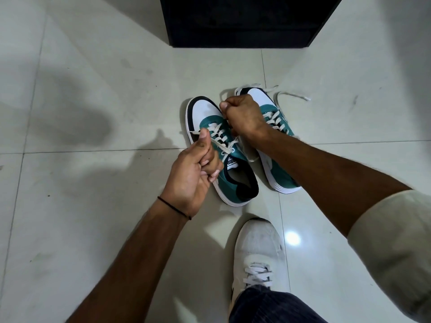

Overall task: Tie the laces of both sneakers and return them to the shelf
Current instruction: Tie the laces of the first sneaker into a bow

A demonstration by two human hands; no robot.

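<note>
We crouch over a pair of green-and-white sneakers that stand side by side on the tiled floor (93, 94), a little way out from the black shelf (249, 19), toes pointing toward it. Our left hand (193, 169) hovers over the sneaker (235, 173) that sits farther from the shelf. Its grip is clamped on one end of the lace (231, 144), thumb up and fingers curled around the strand. Our right hand (242, 115) is on the shelf side of the left one, balled into a fist with its grip closed on the other end, so the lace runs taut between the two hands above the eyelets. The other sneaker (271, 113) sits slightly nearer the shelf, partly hidden under our right forearm, and its loose lace (293, 95) trails untied on the floor toward the shelf. A thin black band (173, 207) circles our left wrist (a plain thread, it seems). Our own white shoe (256, 248) stands on the floor farthest from the shelf.
</note>
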